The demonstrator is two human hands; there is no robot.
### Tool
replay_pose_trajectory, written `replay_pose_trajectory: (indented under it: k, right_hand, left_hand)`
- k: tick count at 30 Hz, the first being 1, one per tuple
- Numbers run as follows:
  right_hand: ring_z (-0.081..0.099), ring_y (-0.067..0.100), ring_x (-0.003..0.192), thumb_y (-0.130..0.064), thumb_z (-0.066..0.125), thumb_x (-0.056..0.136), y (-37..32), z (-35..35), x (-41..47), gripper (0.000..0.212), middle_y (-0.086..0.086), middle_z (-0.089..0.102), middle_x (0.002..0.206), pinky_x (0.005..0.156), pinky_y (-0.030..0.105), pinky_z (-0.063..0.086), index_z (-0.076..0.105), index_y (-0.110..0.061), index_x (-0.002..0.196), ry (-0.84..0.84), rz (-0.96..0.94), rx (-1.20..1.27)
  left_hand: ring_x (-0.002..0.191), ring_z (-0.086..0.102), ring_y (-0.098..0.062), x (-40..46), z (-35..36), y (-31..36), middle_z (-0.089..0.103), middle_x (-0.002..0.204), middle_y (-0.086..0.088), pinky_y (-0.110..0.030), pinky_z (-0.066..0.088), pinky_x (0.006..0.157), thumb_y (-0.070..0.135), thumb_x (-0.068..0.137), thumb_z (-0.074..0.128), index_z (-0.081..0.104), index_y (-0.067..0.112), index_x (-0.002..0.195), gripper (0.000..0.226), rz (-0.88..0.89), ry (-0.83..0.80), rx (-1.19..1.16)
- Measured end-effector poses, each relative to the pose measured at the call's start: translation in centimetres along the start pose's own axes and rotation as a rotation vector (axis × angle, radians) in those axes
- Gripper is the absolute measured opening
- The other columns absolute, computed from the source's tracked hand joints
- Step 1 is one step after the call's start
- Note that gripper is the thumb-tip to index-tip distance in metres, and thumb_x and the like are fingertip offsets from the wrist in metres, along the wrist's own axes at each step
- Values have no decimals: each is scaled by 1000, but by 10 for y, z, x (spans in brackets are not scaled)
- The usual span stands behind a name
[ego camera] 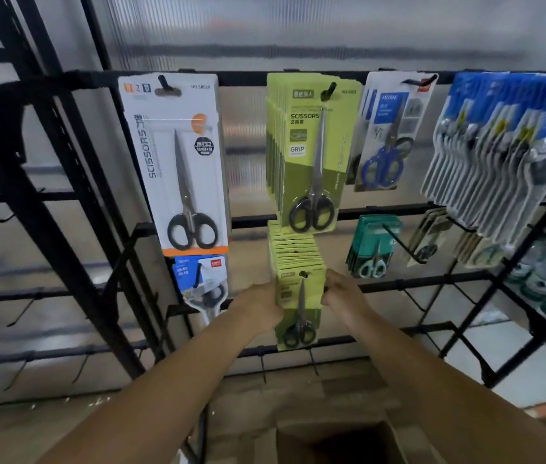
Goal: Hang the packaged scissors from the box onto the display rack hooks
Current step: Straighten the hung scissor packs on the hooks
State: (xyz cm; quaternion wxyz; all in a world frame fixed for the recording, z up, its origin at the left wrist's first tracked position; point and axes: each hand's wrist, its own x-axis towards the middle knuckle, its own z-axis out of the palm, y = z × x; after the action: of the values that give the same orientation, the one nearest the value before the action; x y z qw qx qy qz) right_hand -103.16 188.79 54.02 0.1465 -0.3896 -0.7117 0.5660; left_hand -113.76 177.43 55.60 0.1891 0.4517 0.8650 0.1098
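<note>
Clearly a shop: above both hands (261, 304), black display rack (248, 77) hooks crowded with carded retail scissors packs (311, 152).

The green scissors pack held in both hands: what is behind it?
Behind the front green scissors pack more identical green packs are stacked on the same hook. Their fronts are covered.

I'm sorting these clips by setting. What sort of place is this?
Probably a shop's stationery aisle or its stockroom. A black display rack carries packaged scissors on hooks, both hands hold a green scissors pack on one, and an open cardboard box sits below.
</note>
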Motion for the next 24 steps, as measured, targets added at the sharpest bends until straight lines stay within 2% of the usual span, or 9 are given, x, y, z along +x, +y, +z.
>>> replay_pose_trajectory:
  k: [2,4,6,8,10,14,18,21,24]
  right_hand:
    - [61,24,92,14,40,79,5,-2,-6,57,7,65,104,72,23,48,58,-16,125,6,-30,-71]
    - [55,13,66,8,41,82,10,-7,-10,58,0,61,88,45,12,37,50,-22,131,28,-22,-175]
    - [52,11,64,3,43,84,14,-12,-15,61,1,57,102,37,10,33,43,-26,137,40,-6,-240]
    - [55,17,89,1,44,85,18,-19,-19,62,9,48,131,56,11,40,36,-22,142,62,-12,-315]
    - [45,23,119,1,45,85,22,-26,-22,64,8,38,144,81,17,36,31,-18,145,90,-19,-420]
    - [35,23,133,-2,47,86,28,-44,-26,62,6,36,147,100,24,33,31,-14,145,91,5,-558]
    - [37,24,131,-6,47,89,26,-58,-27,56,6,36,147,102,27,34,34,-16,143,108,-12,-651]
    - [40,24,128,-6,46,87,21,-55,-31,55,6,39,145,100,27,36,38,-17,141,85,-92,-691]
    - [43,23,125,-6,45,88,13,-43,-35,54,5,42,142,98,28,37,38,-18,140,37,-187,-775]
  left_hand:
    - [111,56,-28,-4,3,-3,58,124,-12,-34,48,92,18,92,46,54,11,124,33,11,-48,62]
    - [113,55,-28,-7,7,-1,57,126,-11,-37,48,94,23,94,46,53,12,126,35,63,-63,149]
    - [111,56,-29,-8,12,6,58,123,-12,-38,48,94,25,94,46,54,11,122,32,137,-68,209]
    - [107,58,-30,-8,19,18,61,117,-13,-39,49,92,23,93,47,53,9,121,32,175,-79,224]
    - [101,60,-29,-7,23,31,63,112,-13,-37,51,87,21,93,48,56,5,117,30,179,-79,242]
    - [106,56,-31,-5,27,52,58,118,-15,-29,46,79,19,93,47,55,4,116,29,245,-43,279]
    - [110,53,-30,-1,21,70,55,122,-14,-32,45,84,21,94,44,51,5,117,29,266,16,272]
    - [112,53,-29,-2,13,67,56,123,-14,-32,45,84,22,95,41,49,7,127,36,277,84,281]
    - [108,56,-28,-10,7,55,59,120,-12,-34,50,85,22,93,44,51,12,127,36,270,127,274]
